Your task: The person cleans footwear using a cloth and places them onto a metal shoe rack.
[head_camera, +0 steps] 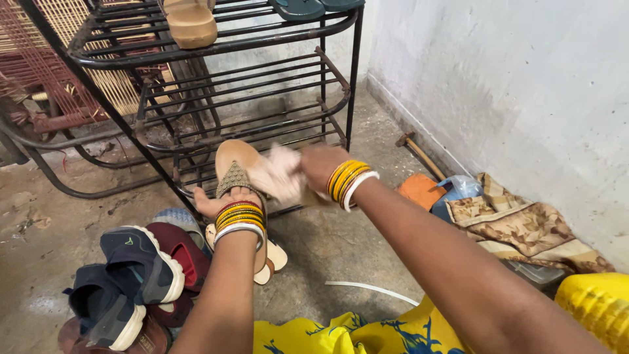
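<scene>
Room: bare concrete floor (pixel 341 242) meets a whitewashed wall (pixel 511 85), dusty where the two join.
Rack: black metal shoe rack (pixel 249 98) stands before you, its lower shelves empty.
Shoe pile: dark sneakers (pixel 134 275) sit heaped by your left knee.
Sandal: tan sandal (pixel 237 172), held upright over the floor in front of the rack.
Left hand: your left hand (pixel 223 200) grips the sandal at its strap; keep that hold firm.
Right hand: your right hand (pixel 321 167) clutches a pale cloth (pixel 280 176) pressed to the sole; wipe in long strokes.
</scene>
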